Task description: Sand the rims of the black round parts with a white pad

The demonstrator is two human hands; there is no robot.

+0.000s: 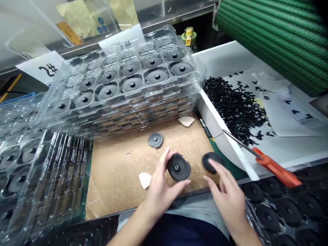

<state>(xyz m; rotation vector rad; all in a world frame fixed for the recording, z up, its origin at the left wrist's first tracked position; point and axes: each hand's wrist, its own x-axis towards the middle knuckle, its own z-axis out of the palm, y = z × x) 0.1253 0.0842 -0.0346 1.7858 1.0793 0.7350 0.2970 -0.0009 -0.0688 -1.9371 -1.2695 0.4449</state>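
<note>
My left hand (164, 188) is closed around the edge of a black rubber disc (178, 167), fingers on its far side and thumb at its near edge. The disc has a short round stem in its middle and is held over a cardboard sheet (115, 177). My right hand (227, 191) has thumb and fingers apart. Its index fingertip overlaps another black disc (209, 160) at the cardboard's right edge; whether it touches cannot be told. A third, greyer disc (155, 139) lies on the cardboard farther back.
Stacked clear plastic trays (138, 99) with discs in their pockets stand behind the cardboard; more trays (38, 171) stand left. At right are a white partition (225, 136), a pile of small black parts (230, 102) and an orange-handled tool (276, 167). Two white wedges (145, 180) lie on the cardboard.
</note>
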